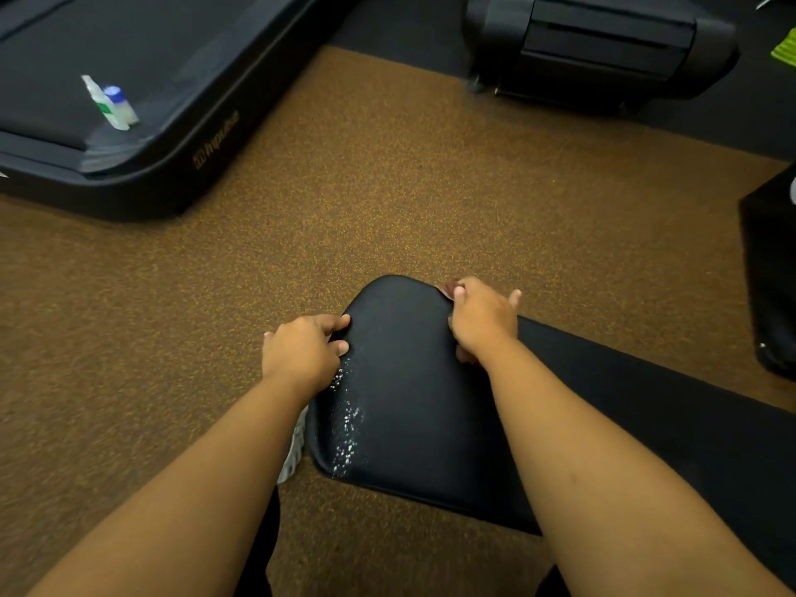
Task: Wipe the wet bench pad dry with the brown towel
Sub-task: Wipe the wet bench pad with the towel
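The black bench pad lies below me, its rounded end pointing away. White droplets glisten along its left side. My left hand rests on the pad's left edge, fingers curled over the rim. My right hand presses on the far right corner of the pad, closed on the brown towel; only a small brown corner of it shows past my thumb, the rest is hidden under the hand.
Brown speckled floor surrounds the bench. A black treadmill stands at the upper left with a clear spray bottle lying on its belt. Another black machine sits at the top right, and a dark object at the right edge.
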{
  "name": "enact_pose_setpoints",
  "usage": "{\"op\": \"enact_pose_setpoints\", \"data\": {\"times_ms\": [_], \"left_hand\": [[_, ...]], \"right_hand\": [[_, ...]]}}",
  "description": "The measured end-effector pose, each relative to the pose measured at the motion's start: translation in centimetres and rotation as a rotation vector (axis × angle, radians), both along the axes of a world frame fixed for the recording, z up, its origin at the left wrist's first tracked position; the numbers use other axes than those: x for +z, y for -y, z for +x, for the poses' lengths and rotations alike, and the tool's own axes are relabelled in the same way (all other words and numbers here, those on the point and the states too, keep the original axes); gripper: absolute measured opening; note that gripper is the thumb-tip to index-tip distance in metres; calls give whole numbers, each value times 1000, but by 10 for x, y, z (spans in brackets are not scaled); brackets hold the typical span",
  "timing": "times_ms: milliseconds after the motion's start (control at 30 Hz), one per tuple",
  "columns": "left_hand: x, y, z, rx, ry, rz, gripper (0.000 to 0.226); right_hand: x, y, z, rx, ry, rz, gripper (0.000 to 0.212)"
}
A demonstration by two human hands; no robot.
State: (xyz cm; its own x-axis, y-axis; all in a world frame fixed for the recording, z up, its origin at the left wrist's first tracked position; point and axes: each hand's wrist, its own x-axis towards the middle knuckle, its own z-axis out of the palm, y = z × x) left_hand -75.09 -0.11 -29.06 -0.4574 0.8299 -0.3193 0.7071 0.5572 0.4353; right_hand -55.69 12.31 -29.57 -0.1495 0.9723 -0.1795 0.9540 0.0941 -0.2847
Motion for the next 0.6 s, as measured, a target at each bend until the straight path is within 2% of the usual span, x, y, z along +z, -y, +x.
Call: {"op": "enact_pose_setpoints", "data": {"times_ms": [167,333,500,533,600], "left_hand": [[-2,1,-3,4,19,1,42],[-2,2,-5,-4,48,29,41],[-7,19,-17,125,218,237,32],[-7,22,-20,166,226,280,31],[-4,24,-24,225,227,352,28]], "right_hand": [[-4,-7,-68,198,-45,25,27],[-3,0,-92,549,-13,62,28],[7,3,-96,413,64,48,25],[8,11,-102,456,74,44,24],[6,29,-110,678,87,43,23]]}}
